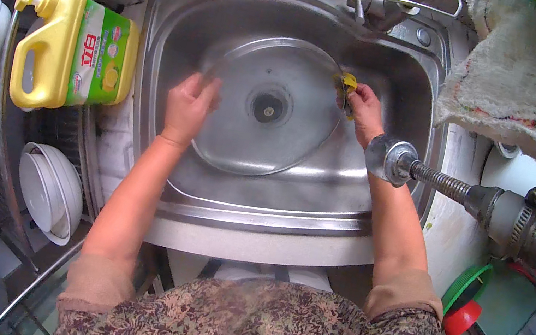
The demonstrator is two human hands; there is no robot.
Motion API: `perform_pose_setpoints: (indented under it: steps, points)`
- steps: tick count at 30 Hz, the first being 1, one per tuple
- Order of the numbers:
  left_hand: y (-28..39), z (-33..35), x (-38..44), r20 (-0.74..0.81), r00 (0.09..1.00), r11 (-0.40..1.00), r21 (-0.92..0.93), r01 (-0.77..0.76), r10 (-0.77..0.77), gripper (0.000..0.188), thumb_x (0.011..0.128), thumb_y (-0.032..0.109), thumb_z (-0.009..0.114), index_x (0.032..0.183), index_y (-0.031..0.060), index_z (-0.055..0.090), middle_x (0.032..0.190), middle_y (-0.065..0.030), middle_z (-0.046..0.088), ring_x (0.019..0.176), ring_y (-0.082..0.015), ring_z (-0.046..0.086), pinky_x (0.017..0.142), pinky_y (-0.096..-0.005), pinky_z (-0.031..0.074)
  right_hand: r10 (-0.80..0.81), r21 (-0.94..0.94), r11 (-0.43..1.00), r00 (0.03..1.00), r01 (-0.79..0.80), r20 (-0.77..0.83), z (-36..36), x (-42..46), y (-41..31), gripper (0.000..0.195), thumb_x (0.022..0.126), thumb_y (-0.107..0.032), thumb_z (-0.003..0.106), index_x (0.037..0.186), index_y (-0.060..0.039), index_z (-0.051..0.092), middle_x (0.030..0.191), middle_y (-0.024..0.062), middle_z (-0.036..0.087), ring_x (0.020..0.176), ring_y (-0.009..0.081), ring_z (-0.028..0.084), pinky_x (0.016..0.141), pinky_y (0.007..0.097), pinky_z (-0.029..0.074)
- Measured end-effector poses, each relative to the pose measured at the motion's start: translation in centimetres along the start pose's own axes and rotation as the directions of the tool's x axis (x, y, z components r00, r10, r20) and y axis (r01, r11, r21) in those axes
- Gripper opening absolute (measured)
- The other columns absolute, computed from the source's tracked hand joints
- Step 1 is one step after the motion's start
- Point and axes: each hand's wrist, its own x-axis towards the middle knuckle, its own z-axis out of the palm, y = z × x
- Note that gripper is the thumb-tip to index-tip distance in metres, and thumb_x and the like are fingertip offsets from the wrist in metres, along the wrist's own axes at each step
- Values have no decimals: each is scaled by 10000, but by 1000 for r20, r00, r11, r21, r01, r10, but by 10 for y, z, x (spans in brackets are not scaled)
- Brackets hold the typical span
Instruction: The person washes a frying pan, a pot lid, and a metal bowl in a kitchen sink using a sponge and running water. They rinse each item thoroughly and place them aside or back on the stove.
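A round, clear lid (231,134), apparently glass, lies over the stainless steel sink basin (268,197); a dark round part shows at its middle. My right hand (364,110) is closed on a small yellow item (348,81) at the lid's right rim, with something dark and shiny beside it that I cannot make out. At the left rim is my left hand (193,100), its fingers bent and blurred. Whether it grips the rim or some thin thing is unclear.
A flexible metal spout (437,181) reaches over my right forearm. Left of the sink stand a yellow detergent jug (44,63) and a rack with white bowls (40,192). A cloth (518,88) hangs at the right, above a green basket (462,288) and a red bowl (462,319).
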Motion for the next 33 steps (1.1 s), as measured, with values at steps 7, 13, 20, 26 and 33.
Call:
perform_pose_setpoints:
  steps: [7, 13, 20, 26, 33]
  points:
    - [76, 10, 39, 359, 932, 802, 544, -246, 42, 266, 851, 247, 673, 781, -3, 614, 633, -63, 611, 560, -114, 578, 535, -308, 468, -477, -212, 854, 878, 475, 44, 67, -48, -160, 126, 903, -77, 550, 1010, -20, 586, 901, 54, 626, 828, 129, 579, 735, 280, 470]
    - [62, 10, 11, 296, 948, 921, 322, -218, 121, 241, 874, 222, 658, 801, -2, 606, 647, -85, 634, 564, -121, 611, 521, -273, 463, -771, -361, 466, 571, 808, 284, 95, -58, -196, 97, 882, -32, 579, 978, -20, 587, 895, 92, 640, 818, 146, 602, 725, 288, 475]
    - [42, 12, -2, 157, 981, 992, 46, -120, 111, 189, 885, 180, 645, 852, -5, 623, 700, -79, 665, 601, -120, 632, 531, -260, 482, -398, -317, 876, 916, 363, -51, 29, -32, -119, 149, 865, -80, 554, 993, -21, 600, 910, 133, 648, 831, 252, 620, 747, 343, 491]
    - [32, 2, 4, 123, 989, 995, 41, -92, 86, 170, 896, 175, 634, 849, 12, 619, 710, -60, 661, 610, -106, 610, 556, -246, 481, 52, -557, 829, 999, -45, -4, -7, -46, -32, 233, 874, -147, 559, 1061, -15, 602, 957, 186, 655, 910, 265, 636, 822, 378, 479]
    - [94, -4, -22, 212, 774, 596, 529, -605, 597, 159, 805, 37, 663, 962, 21, 639, 851, -128, 676, 707, -216, 657, 641, -293, 531, 178, 191, 958, 966, -214, 188, -4, -69, -101, 470, 937, -447, 461, 1112, -25, 572, 830, 53, 593, 648, 131, 591, 564, 274, 523]
